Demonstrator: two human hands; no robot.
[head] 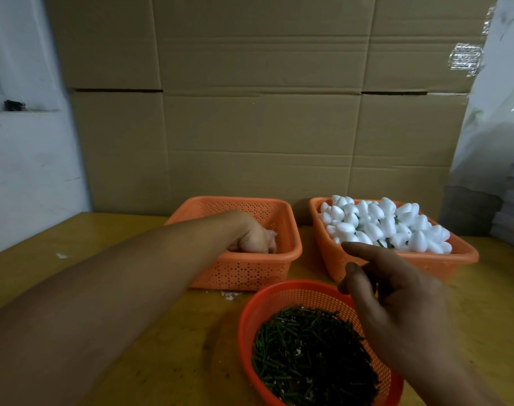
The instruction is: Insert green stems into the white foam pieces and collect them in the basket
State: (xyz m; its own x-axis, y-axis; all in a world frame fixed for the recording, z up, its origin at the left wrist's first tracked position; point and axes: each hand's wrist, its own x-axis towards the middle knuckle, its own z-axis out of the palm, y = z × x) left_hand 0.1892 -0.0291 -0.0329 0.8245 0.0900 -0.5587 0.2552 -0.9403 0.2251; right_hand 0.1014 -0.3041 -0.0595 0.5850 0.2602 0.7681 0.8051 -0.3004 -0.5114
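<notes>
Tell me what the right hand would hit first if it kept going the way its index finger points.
The right hand points up-left and away, probably toward the right square basket heaped with white foam pieces. It would likely meet the near rim first, though depth is unclear.

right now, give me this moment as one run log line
left hand reaching into left orange basket, grasp unclear | right hand open over round basket of green stems | right orange basket heaped with stemmed foam pieces

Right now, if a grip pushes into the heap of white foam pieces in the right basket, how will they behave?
The white foam pieces look light for their size, so they would likely scatter easily. They are rounded and tapered, so apt to roll. Heaped above the right basket rim, a few could tumble onto the table.
</notes>
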